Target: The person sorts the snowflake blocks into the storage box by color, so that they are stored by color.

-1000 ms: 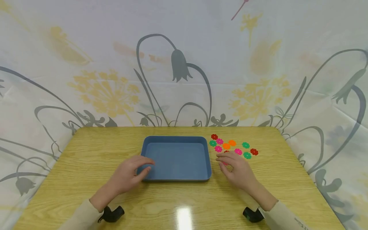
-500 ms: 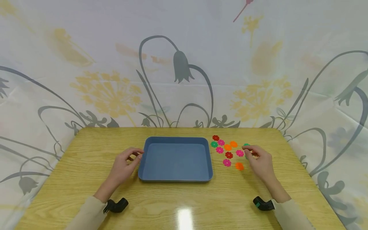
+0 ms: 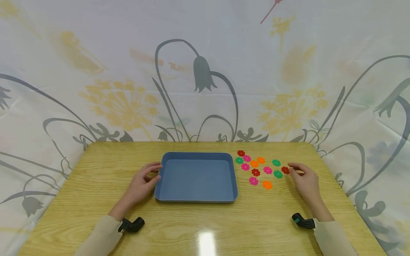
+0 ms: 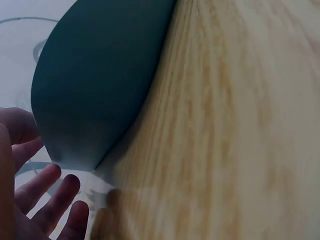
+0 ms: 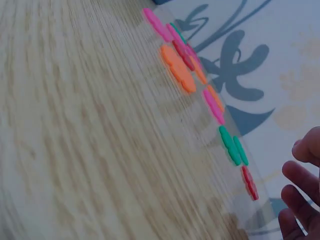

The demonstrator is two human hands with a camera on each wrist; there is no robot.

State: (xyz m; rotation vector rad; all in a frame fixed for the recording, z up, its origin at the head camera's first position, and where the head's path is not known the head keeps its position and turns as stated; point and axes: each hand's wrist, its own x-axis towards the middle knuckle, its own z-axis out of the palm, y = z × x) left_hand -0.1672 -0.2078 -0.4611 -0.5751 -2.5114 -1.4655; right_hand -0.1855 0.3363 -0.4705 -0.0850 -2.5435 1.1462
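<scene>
A shallow blue rectangular tray [image 3: 196, 179] lies on the wooden table. At its left wall is my left hand [image 3: 142, 183], fingertips right at the rim, fingers loosely bent; in the left wrist view the tray's outer side [image 4: 100, 75] rises beside the fingers [image 4: 42, 185]. To the right of the tray lie several flat flower-shaped pieces in pink, orange, green and red. My right hand [image 3: 305, 181] hovers beside the rightmost red flower piece [image 3: 285, 170], thumb and index finger apart. The right wrist view shows its fingers [image 5: 295, 200] holding nothing, with that red flower piece [image 5: 249, 183] nearby.
Other flower pieces spread between tray and right hand, among them an orange one [image 3: 267, 185] nearest the front and a green one [image 3: 239, 160] near the tray's corner. Behind the wooden table [image 3: 179, 227] hangs a flower-patterned cloth [image 3: 205, 106]. Black cameras sit on both wrists.
My right hand has moved right, from over the flower pieces to beside the rightmost red one, uncovering several. My left hand has drawn back left from over the tray to its left rim.
</scene>
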